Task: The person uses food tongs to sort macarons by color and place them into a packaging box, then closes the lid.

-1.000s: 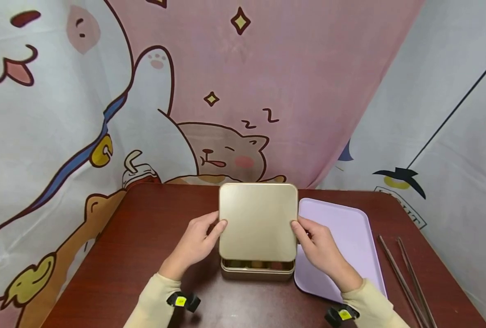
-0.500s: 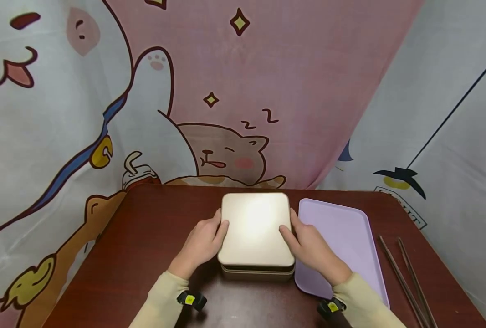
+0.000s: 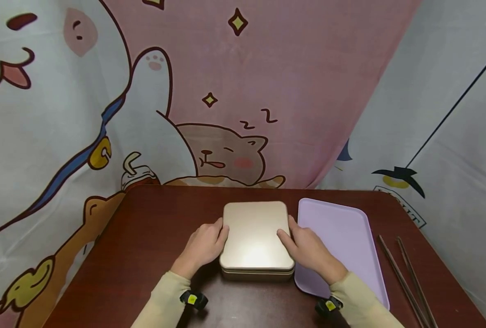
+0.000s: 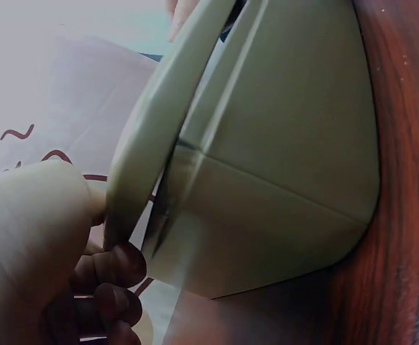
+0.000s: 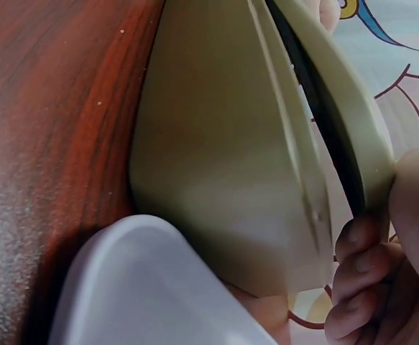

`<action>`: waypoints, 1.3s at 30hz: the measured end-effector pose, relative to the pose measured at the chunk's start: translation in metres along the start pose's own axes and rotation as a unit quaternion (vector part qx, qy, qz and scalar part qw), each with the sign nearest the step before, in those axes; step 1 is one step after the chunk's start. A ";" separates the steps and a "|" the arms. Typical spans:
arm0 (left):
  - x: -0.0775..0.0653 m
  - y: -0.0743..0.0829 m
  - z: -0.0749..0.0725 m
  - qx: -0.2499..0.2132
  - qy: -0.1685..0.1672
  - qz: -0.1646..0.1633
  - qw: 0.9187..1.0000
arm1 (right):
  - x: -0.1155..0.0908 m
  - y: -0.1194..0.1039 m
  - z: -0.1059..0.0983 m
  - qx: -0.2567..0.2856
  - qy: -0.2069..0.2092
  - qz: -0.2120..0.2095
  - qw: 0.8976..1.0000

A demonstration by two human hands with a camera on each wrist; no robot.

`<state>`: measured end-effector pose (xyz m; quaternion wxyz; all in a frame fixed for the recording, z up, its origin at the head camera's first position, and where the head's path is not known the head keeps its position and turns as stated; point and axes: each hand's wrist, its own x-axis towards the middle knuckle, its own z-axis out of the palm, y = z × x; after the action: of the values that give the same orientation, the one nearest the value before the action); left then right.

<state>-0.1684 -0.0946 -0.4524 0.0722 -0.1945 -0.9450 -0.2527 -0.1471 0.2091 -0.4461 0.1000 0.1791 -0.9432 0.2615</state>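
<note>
A pale gold square lid [image 3: 255,234] lies over a matching metal tin [image 3: 258,275] in the head view. My left hand [image 3: 206,241] grips its left edge, thumb on top and fingers curled under the rim. On the opposite edge my right hand [image 3: 308,246] holds it the same way. In the left wrist view a gap shows between the lid [image 4: 159,108] and the tin [image 4: 288,144], widening toward my fingers. The right wrist view has the lid [image 5: 360,122] similarly tilted, its far end raised off the tin [image 5: 216,144]. What the tin contains is hidden.
A lilac tray [image 3: 341,246] lies right beside the tin, partly under my right hand. Farther right, long metal tongs [image 3: 408,278] rest on the dark red-brown table [image 3: 144,255]. A printed cartoon curtain [image 3: 300,91] hangs behind the table.
Both hands have lowered the lid onto the tin from a raised, steeply tilted position. The tin's opening, visible a second ago, is now covered in the head view.
</note>
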 end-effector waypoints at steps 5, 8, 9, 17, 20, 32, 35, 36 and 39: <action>0.001 0.001 0.004 -0.003 -0.006 -0.008 1.000 | -0.001 0.003 0.002 -0.003 -0.023 0.023 0.999; 0.001 0.002 0.005 -0.005 -0.009 -0.010 1.000 | -0.002 0.005 0.004 -0.006 -0.035 0.036 0.999; 0.000 0.003 0.005 -0.006 -0.010 -0.012 1.000 | -0.002 0.006 0.005 -0.007 -0.038 0.038 0.999; -0.002 0.002 0.008 0.004 -0.011 -0.015 1.000 | -0.003 0.006 0.007 -0.006 -0.045 0.048 0.998; -0.002 0.001 0.011 0.008 -0.015 -0.013 1.000 | -0.004 0.006 0.008 -0.009 -0.046 0.049 0.998; -0.004 0.001 0.014 0.010 -0.004 -0.007 1.000 | -0.005 0.008 0.009 -0.005 -0.054 0.045 0.998; -0.004 0.001 0.014 0.013 -0.008 -0.007 1.000 | -0.006 0.008 0.010 -0.008 -0.059 0.048 0.997; -0.004 0.001 0.014 0.013 -0.010 -0.008 1.000 | -0.006 0.008 0.010 -0.008 -0.060 0.049 0.997; -0.004 0.001 0.014 0.012 -0.016 -0.013 1.000 | -0.006 0.008 0.010 -0.005 -0.067 0.054 0.996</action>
<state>-0.1645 -0.0878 -0.4650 0.0564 -0.1857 -0.9514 -0.2389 -0.1455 0.2120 -0.4597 0.0234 0.1444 -0.9574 0.2490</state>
